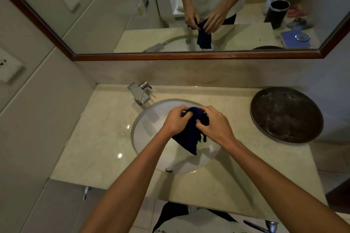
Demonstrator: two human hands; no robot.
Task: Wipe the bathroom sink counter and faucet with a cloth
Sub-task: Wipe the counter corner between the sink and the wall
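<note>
1. A pale marble counter (98,138) runs along a tiled bathroom wall, with a wood-framed mirror (189,56) above it.
2. An oval white sink (149,128) is set into the counter, its drain fitting (169,170) at the near rim.
3. A chrome faucet (140,92) stands at the back left of the basin, its spout angled toward the bowl.
4. A dark blue cloth (189,136) hangs above the middle of the sink, held off the counter and apart from the faucet.
5. The left hand (175,121) grips the bunched upper part of the cloth, fingers curled round it.
6. The right hand (216,125) pinches the same bunch from the other side, fingers curled into the fabric; the two hands sit close together.
7. The loose end of the cloth droops toward the bowl.
8. A round dark tray (286,114) lies on the counter at the right, well apart from the hands.
9. The mirror reflects both hands on the cloth.
</note>
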